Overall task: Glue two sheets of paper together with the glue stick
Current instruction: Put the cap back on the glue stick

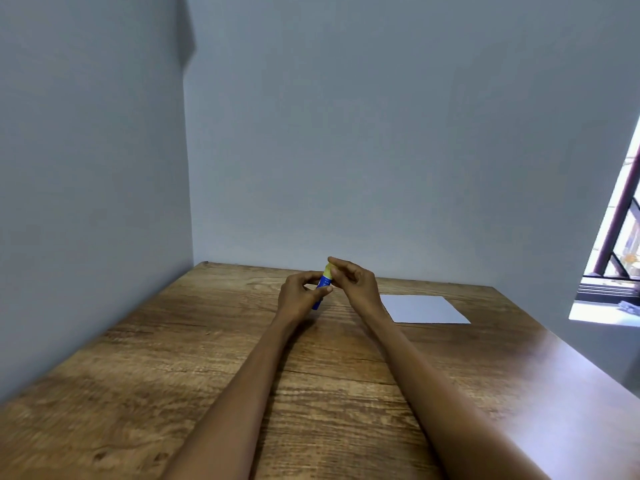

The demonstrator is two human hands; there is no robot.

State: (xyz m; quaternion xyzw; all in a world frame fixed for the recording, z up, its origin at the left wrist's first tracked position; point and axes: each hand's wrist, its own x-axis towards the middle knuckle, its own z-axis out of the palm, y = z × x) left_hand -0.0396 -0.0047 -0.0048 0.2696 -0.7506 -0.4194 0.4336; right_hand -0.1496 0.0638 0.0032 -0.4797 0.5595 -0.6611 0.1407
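A blue glue stick (323,283) with a yellow top is held upright, slightly tilted, above the far middle of the wooden table (207,358). My left hand (300,295) grips its blue body. My right hand (351,280) pinches the yellow top with fingertips and thumb. White paper (424,309) lies flat on the table to the right of my hands; I cannot tell whether it is one sheet or two stacked.
Grey walls close the table in at the left and back. A window (620,237) opens at the right, beyond the table's right edge.
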